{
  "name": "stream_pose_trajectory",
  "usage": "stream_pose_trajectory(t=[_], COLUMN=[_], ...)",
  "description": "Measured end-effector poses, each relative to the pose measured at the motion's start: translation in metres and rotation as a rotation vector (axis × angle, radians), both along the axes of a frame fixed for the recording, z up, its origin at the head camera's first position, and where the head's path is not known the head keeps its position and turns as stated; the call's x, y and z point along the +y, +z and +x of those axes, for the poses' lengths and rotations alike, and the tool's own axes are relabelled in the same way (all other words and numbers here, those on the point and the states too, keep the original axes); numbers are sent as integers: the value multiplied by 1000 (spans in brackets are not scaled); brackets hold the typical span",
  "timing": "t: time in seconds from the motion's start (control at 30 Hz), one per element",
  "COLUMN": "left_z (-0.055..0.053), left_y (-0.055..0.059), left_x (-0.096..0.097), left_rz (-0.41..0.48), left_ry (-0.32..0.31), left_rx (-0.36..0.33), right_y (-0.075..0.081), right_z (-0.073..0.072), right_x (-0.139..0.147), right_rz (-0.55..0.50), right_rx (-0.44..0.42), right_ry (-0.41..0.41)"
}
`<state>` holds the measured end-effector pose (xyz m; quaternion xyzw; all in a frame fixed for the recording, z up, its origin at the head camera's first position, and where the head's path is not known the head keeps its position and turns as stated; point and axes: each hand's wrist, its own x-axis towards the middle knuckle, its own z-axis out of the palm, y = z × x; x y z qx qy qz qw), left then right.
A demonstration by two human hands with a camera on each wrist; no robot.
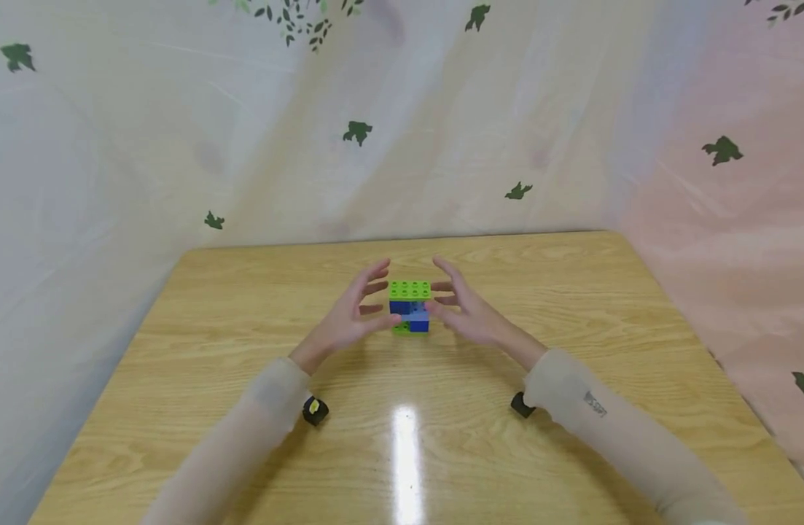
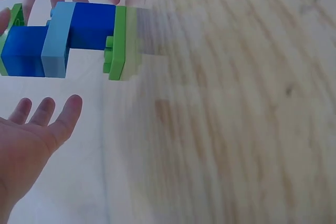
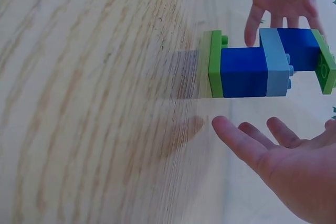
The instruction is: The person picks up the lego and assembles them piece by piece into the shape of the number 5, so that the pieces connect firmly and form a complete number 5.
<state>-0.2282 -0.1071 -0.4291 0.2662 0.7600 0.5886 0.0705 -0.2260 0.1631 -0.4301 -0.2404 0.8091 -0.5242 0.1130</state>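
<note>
A small stack of toy building bricks stands on the wooden table. From top to bottom it has a bright green studded plate [image 1: 410,287], a dark blue brick [image 1: 399,307], a light blue plate [image 2: 56,45], another dark blue brick [image 3: 244,73] and a green bottom plate [image 3: 215,64]. The two dark blue bricks are offset to opposite sides. My left hand [image 1: 348,312] is held beside the stack with fingers spread, a gap between them and the bricks in the left wrist view. On the other side, my right hand [image 1: 475,315] mirrors it, fingers extended and apart from the bricks.
The wooden table [image 1: 402,379] reaches back to a pale curtain [image 1: 441,146] with green leaf shapes. Black wrist devices [image 1: 315,410] show below both sleeves. A bright light reflection lies on the tabletop in front of the stack.
</note>
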Motion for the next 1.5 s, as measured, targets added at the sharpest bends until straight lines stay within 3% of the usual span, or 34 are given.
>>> stream_pose_trajectory(t=[0.4,1.03,1.5], left_z=[-1,0,-2], left_y=[-11,-12,-9], left_x=[11,12,10], left_rz=[90,33,20], left_ry=[8,71,64], left_rx=[-71,-95,-100], right_y=[-2,-2,-1], right_z=[-1,-3,-3], right_x=[5,0,-1], right_rz=[-143,-176,-164], right_rx=[-163,-228,-242], right_ry=[99,123,99])
